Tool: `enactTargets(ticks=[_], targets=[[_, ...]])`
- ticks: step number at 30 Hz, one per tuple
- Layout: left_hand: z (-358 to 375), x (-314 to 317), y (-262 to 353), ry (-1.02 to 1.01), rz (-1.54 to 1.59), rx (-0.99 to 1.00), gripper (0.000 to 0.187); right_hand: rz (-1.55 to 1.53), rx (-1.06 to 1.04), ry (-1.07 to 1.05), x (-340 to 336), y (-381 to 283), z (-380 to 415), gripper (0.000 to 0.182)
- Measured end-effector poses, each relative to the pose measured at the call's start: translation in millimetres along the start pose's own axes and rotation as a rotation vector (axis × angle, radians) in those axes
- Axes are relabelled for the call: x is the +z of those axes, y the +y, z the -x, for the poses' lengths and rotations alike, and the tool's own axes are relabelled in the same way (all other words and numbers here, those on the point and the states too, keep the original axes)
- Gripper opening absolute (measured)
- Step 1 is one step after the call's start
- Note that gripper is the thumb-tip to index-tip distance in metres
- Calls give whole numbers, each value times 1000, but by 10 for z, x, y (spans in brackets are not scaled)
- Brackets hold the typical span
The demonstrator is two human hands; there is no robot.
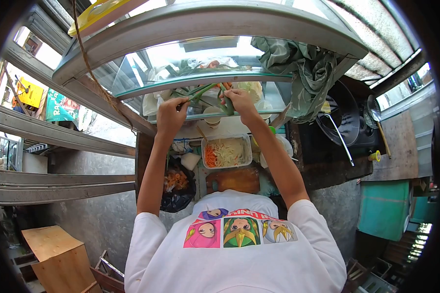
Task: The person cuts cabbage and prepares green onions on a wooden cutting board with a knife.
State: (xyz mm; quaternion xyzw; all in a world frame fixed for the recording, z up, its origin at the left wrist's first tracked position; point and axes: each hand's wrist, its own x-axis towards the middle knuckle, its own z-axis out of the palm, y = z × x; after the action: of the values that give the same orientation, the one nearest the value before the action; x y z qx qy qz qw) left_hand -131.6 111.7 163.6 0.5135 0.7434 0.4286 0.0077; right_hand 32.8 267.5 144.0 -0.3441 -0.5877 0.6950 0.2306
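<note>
Both arms reach up into the glass-fronted cabinet. My left hand (172, 115) is closed in a pinch near the end of a long green stalk that looks like spring onion (200, 92). Opposite it, my right hand (239, 104) is wrapped round green spring onion leaves, part of which hang below the fingers. Just under the hands stands a small light-coloured cup (212, 116). Below that, a clear plastic tub (250, 155) holds shredded orange carrot (210, 157) and pale shredded vegetable (228, 151). In front of my body lies a wooden cutting board (233, 180).
A black plastic bag (185, 201) with orange scraps sits left of the tub. At right are a dark wok (338, 115) and a slotted ladle (374, 110). The cabinet's glass shelf edge (205, 80) runs above my hands, with a green cloth (303, 73) draped at its right.
</note>
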Motion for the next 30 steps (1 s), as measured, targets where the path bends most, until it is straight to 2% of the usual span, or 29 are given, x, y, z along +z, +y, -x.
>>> enactTargets(ticks=[3,7,9,13,15,20,22,23,25,28,30], targets=[[88,21,92,-15,-12,-4,17,173,-17,11,72,5,10,21],[184,18,259,-40,-21,-30,18,204,-4,-30,143,6,-22,20],[260,50,311,-73,-13,-16,19,-75,138,-62,162,-1,-44,20],[461,180,416,-53,-42,15,21,-178,125,-32,157,78,-69,19],[538,212,519,-169,-69,-22,23,-131,69,-47,118,172,-94,17],[556,167,609,-28,-67,63,22,-258,0,-45,61,147,-9,14],[520,125,578,103,-15,30,19,-265,-4,-33,56,77,56,14],[498,116,544,102,-15,29,19,-250,-29,-45,52,56,82,14],[436,107,465,251,-10,110,18,-235,-53,-61,51,47,92,13],[339,67,426,221,-91,48,22,-189,-108,-73,75,-11,127,15],[287,50,470,222,-157,87,27,-194,-149,-66,93,-65,188,15]])
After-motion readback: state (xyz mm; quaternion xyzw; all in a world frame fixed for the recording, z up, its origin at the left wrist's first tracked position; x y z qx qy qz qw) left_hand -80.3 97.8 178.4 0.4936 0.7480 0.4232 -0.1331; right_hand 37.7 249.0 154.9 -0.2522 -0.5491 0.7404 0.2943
